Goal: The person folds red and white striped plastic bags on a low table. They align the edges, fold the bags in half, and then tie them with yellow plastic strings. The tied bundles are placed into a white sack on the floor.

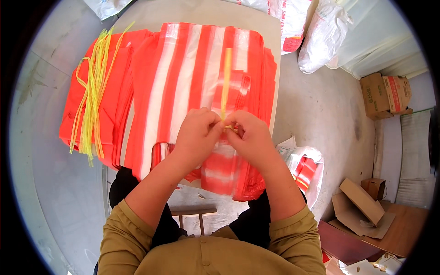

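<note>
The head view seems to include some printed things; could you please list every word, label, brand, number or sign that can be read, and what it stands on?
White sack at the top: red printing, too small and blurred to quote.
Cardboard boxes at the right: dark and red printing, too small to quote.
Red-and-white striped plastic pile: no lettering that I can make out.

Yellow strip [227,68]: narrow, flat; far end extended, near end partly hidden around mid-length of the plastic bundle [219,172]. Bundle: red-and-white, glossy, folded long and narrow, lying atop the striped plastic stack [183,59].
</note>
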The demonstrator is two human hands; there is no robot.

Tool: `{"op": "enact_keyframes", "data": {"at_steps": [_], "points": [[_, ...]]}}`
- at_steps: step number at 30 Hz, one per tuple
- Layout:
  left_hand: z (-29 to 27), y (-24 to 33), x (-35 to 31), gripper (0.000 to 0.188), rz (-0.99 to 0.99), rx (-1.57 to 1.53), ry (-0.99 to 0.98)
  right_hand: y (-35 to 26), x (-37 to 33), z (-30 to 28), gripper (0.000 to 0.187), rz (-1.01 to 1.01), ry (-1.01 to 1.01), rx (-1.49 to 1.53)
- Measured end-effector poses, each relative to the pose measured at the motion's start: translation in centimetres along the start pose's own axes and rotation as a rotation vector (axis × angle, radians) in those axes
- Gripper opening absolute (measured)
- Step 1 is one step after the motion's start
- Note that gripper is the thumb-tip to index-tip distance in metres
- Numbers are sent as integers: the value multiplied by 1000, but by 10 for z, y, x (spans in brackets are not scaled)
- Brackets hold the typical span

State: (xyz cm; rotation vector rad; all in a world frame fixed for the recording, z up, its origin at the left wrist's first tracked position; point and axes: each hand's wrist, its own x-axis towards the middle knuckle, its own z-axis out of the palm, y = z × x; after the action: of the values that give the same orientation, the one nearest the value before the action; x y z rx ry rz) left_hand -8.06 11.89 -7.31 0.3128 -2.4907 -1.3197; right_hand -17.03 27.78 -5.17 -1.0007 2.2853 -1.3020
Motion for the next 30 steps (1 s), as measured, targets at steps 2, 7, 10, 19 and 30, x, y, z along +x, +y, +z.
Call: {"op": "enact_keyframes", "data": {"at_steps": [2, 7, 10, 19, 30], "points": [[4, -4, 1, 7, 71, 99, 6, 1, -1, 2, 22, -139, 66, -145], [4, 0, 0, 9, 271, 283, 68, 1, 0, 7, 28, -305, 167, -349], [3, 1, -1, 14, 325, 309, 78, 11, 1, 11, 27, -372, 232, -336], [-1, 5, -5, 16, 257, 206, 89, 8, -2, 11, 17, -147, 181, -56], [2, 3, -6, 10, 96, 105, 73, 3, 0, 5, 18, 254, -64, 566]]}}
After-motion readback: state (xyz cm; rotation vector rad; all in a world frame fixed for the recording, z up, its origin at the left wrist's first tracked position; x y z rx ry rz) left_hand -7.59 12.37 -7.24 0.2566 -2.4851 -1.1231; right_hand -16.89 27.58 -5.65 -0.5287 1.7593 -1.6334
